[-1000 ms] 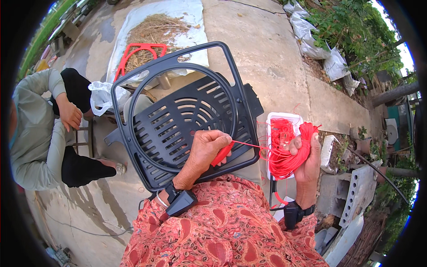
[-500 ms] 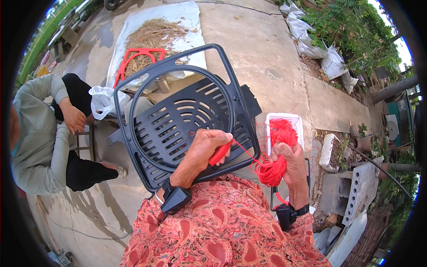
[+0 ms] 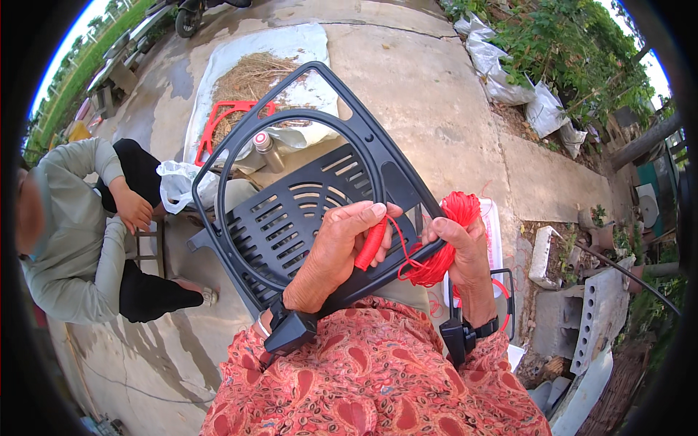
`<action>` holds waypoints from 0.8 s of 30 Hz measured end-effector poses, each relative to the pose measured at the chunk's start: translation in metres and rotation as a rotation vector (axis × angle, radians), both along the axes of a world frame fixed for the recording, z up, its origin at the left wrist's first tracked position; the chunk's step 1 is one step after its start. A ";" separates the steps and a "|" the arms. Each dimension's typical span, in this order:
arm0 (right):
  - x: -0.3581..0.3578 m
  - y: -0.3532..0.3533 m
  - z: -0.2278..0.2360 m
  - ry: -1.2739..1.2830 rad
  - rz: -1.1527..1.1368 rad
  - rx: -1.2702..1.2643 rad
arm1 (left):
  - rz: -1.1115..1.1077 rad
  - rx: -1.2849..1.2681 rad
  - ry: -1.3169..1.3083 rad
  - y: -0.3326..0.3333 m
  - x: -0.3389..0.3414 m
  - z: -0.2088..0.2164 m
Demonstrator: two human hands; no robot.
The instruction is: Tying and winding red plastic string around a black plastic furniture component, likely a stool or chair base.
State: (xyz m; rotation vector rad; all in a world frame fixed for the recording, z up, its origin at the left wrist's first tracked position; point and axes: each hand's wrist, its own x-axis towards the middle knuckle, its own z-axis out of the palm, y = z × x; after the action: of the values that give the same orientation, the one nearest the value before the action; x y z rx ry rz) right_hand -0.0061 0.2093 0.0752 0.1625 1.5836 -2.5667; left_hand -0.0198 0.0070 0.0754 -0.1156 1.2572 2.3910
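Observation:
A black frame (image 3: 404, 161) with a round ring (image 3: 377, 164) inside it rests tilted across a black slotted plastic seat (image 3: 336, 201) before me. Red cord is wound tightly into a short sleeve (image 3: 371, 247) on the ring's near right part. My left hand (image 3: 338, 243) is closed there, thumb and forefinger pinching the cord at the sleeve's upper end, other fingers behind it. To its right, my right hand (image 3: 465, 251) grips a loose bundle of red cord (image 3: 459, 208). A slack strand runs between the two hands.
At left sits a person (image 3: 76, 225) with crossed arms, beside a white plastic bag (image 3: 178, 185). Beyond the frame are a metal bottle (image 3: 270, 154), a red frame (image 3: 211, 138) and a white sheet (image 3: 309, 47) with dry stalks. A white tray (image 3: 492, 232) and concrete blocks (image 3: 560, 320) lie right.
The black frame has tilted and shifted slightly right. My right hand has come up and nearer the frame with the cord bundle; the strand between my hands hangs slacker.

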 end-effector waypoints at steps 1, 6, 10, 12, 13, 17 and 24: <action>-0.001 0.000 0.000 0.014 0.000 0.011 | 0.001 -0.003 0.002 -0.001 -0.001 -0.002; 0.009 0.002 -0.012 -0.002 -0.058 -0.022 | -0.128 -0.045 -0.001 0.002 0.004 -0.011; 0.018 0.004 -0.017 0.005 -0.098 -0.055 | -0.140 -0.061 -0.015 0.005 0.015 -0.011; 0.022 0.005 -0.018 0.009 -0.101 -0.057 | -0.136 -0.072 -0.026 0.007 0.018 -0.014; 0.023 0.005 -0.017 0.002 -0.096 -0.054 | -0.129 -0.084 -0.030 0.009 0.020 -0.014; 0.024 0.007 -0.020 -0.017 -0.083 -0.069 | -0.134 -0.119 -0.056 0.007 0.027 -0.016; 0.022 0.015 -0.030 -0.049 0.000 -0.094 | -0.194 -0.036 -0.230 0.003 0.026 -0.013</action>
State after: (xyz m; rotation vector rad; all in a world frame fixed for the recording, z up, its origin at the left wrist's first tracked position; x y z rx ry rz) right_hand 0.0160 0.2245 0.0450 0.2146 1.4429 -2.6102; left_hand 0.0057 0.0099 0.0629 -0.2598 1.1483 2.1233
